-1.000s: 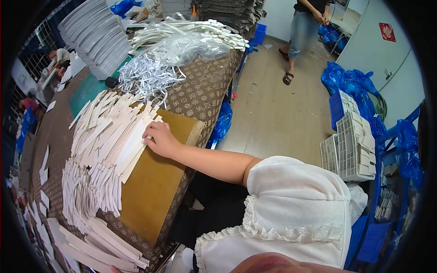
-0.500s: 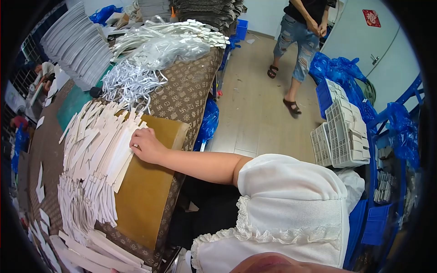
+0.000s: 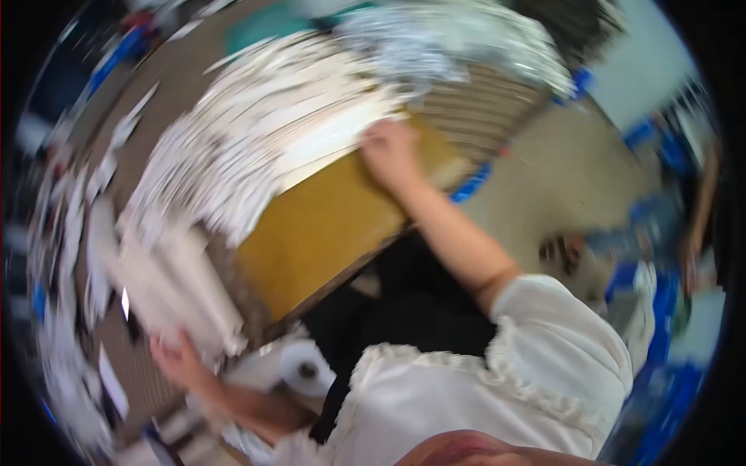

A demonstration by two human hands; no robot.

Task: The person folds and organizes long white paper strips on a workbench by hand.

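Note:
My right hand rests with curled fingers at the right edge of a wide spread of overlapping flat white strips. What lies under its fingertips is hidden. Beneath that hand is a mustard-brown board, partly covered by the strips. My left hand is low at the left, fingers apart, by the near end of a thicker pile of cream strips. Blur hides whether it touches the pile. The whole view is smeared by head motion.
A white roll is beside my lap. Tangled white cords and clear plastic lie at the back of the table. More white pieces are scattered left. At right stands another person, blurred, near blue plastic.
My head has turned left and down, swinging the view. My left hand has come into sight beside the cream pile. My right hand stays at the strips' edge.

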